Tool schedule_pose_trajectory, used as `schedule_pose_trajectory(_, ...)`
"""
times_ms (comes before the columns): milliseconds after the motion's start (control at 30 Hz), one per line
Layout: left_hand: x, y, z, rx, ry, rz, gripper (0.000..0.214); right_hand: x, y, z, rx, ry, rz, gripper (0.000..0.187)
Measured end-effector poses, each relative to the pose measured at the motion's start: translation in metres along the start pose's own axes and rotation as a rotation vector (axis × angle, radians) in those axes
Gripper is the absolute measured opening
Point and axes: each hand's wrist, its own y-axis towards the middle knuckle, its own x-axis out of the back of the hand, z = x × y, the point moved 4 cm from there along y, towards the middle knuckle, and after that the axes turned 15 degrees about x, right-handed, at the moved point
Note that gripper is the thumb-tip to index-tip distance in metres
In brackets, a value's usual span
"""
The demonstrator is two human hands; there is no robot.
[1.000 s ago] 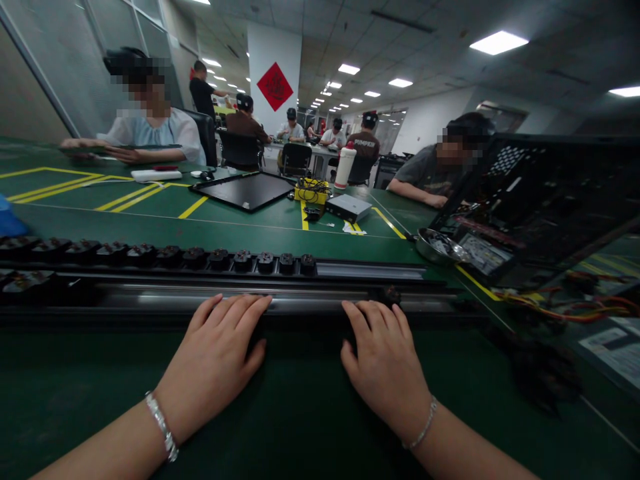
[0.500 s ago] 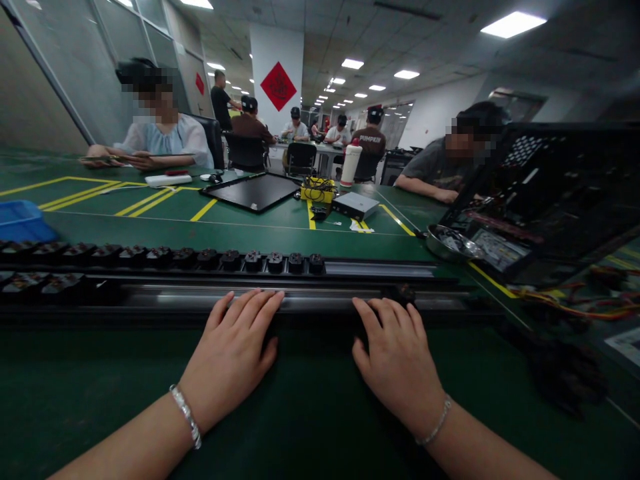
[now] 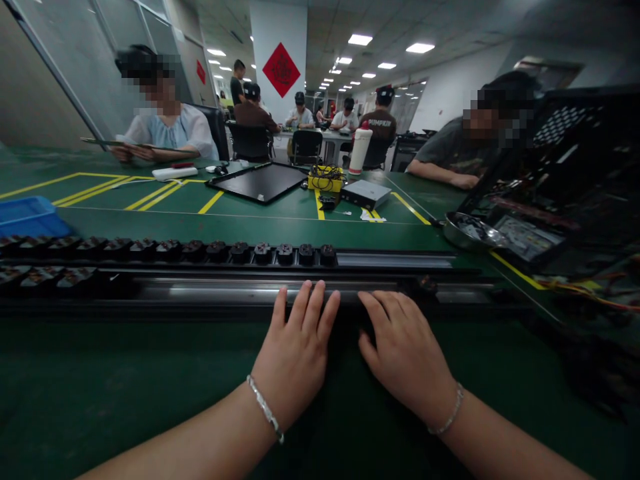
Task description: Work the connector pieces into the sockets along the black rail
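My left hand (image 3: 296, 352) lies palm down on the green table, fingers stretched out over the near edge of a long black and silver rail (image 3: 225, 291). My right hand (image 3: 403, 353) lies flat beside it, a thumb's width apart, its fingertips touching the same rail. Neither hand holds anything. Each wrist wears a thin bracelet. Behind the rail runs a row of several small black sockets (image 3: 200, 251) set in a second strip.
A blue bin (image 3: 30, 217) sits at the far left. An open black computer case (image 3: 560, 180) and a metal bowl (image 3: 470, 232) stand at the right, with loose coloured wires. Across the table lie a black panel (image 3: 265, 181), a yellow box and a grey box. Seated people work beyond.
My left hand has slid to the right along the rail, close up to my right hand. The view has shifted a little rightward and down.
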Motion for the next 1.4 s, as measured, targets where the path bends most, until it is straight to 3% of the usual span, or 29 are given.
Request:
schedule_pose_trajectory(233, 0.001, -0.004, 0.001, -0.039, -0.026, -0.004, 0.056, -0.004, 0.005, -0.007, 0.018, 0.063, 0.002, 0.028)
schedule_pose_trajectory(500, 0.004, -0.013, -0.002, -0.067, -0.112, 0.032, 0.062, -0.004, 0.000, -0.017, 0.007, 0.050, 0.028, 0.030)
schedule_pose_trajectory(967, 0.008, -0.031, -0.010, -0.162, -0.203, 0.080, 0.051, -0.003, -0.004, -0.023, -0.047, 0.030, 0.043, 0.035)
schedule_pose_trajectory(1133, 0.012, -0.023, -0.004, -0.095, -0.170, 0.003, 0.061, -0.003, -0.004, -0.023, -0.059, 0.034, 0.054, 0.037)
schedule_pose_trajectory(1400, 0.008, -0.017, 0.004, -0.007, -0.145, 0.009, 0.066, -0.001, -0.005, -0.024, -0.063, 0.028, 0.051, 0.039)
